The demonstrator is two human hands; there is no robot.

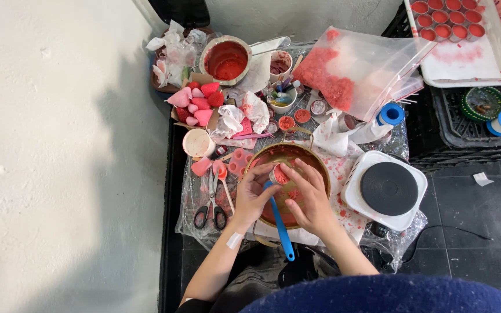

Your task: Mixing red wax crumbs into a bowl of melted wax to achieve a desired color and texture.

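Observation:
Both hands meet over a brass-coloured bowl [320,165] smeared with red wax. My left hand [252,194] and my right hand [311,197] together hold a small round metal cup [278,174] filled with red wax, fingertips pinching its rim. A blue-handled spatula [281,229] leans out of the bowl toward me, passing between my wrists. A white plaster sits on my left forearm.
A white single hot plate [387,188] stands right of the bowl. Scissors [211,206] and a spoon lie left. Behind are pink strawberry-shaped candles [198,101], a red-stained pot [225,59], a bag of red flakes [355,69], blue tape rolls [391,113] and a tray of filled cups [447,23].

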